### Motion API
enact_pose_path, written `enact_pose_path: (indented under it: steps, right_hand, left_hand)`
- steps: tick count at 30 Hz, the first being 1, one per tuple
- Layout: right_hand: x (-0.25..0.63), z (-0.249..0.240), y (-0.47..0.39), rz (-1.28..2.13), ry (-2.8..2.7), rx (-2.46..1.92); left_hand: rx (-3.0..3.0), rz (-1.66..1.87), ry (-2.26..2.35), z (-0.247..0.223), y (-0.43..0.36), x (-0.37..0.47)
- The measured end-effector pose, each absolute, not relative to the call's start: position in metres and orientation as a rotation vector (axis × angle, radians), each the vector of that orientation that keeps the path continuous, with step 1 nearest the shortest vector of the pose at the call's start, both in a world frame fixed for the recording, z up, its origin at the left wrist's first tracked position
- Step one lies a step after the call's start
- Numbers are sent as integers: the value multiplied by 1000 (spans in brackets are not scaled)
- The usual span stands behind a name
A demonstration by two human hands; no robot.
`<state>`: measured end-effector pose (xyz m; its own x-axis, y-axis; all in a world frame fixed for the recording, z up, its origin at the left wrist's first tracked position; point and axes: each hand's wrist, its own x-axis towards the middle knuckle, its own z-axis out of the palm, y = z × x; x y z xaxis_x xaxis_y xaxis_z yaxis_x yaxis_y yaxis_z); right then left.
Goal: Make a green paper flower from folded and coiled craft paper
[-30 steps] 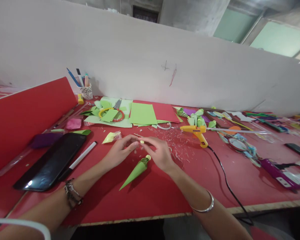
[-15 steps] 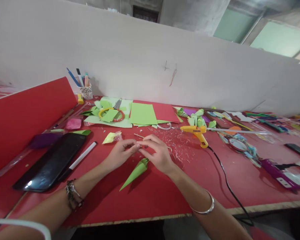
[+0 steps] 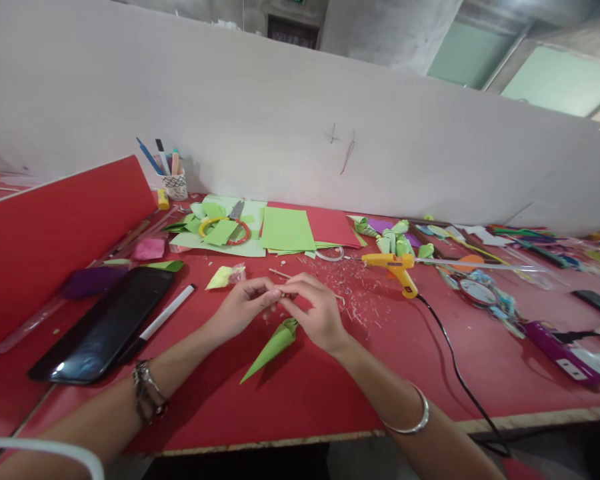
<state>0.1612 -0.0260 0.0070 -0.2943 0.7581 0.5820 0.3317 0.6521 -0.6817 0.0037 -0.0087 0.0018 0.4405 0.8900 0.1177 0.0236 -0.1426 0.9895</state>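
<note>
My left hand (image 3: 247, 308) and my right hand (image 3: 316, 312) meet fingertip to fingertip above the red table (image 3: 300, 407). Both are pinched on something too small to make out. Just below my right hand lies a green paper cone (image 3: 273, 350), its narrow tip pointing toward the lower left. A thin stick (image 3: 280, 273) shows behind the fingers. Behind my left hand sits a small yellow packet (image 3: 221, 277) in clear plastic.
At left are a black phone-like slab (image 3: 105, 323), a marker (image 3: 167, 311) and a pen cup (image 3: 175, 185). Scissors (image 3: 237, 212) and green paper (image 3: 287, 229) lie at the back. Right of my hands are a yellow glue gun (image 3: 397, 267) with its cord and a purple power strip (image 3: 560, 353).
The fingers of both hands have shifted slightly while staying together. The view has moved a little; the cone lies in the same place on the table.
</note>
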Motion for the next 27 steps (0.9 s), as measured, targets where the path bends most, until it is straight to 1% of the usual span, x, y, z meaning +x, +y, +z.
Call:
enact_pose_path:
  steps: [7, 11, 16, 22, 27]
  right_hand:
    - [157, 8, -28, 552, -1808, -849]
    - [157, 11, -29, 672, -1679, -870]
    - [170, 10, -17, 872, -1309, -959]
    - [176, -6, -3, 1032, -1281, -910]
    - [173, 0, -7, 1098, -1332, -960]
  left_hand:
    - [1327, 981, 788, 0, -15, 10]
    - [1193, 1010, 789, 0, -13, 10]
    - [1098, 1167, 878, 1, -1, -6]
    - [1096, 988, 838, -6, 2, -7]
    - [1173, 956, 876, -7, 1, -5]
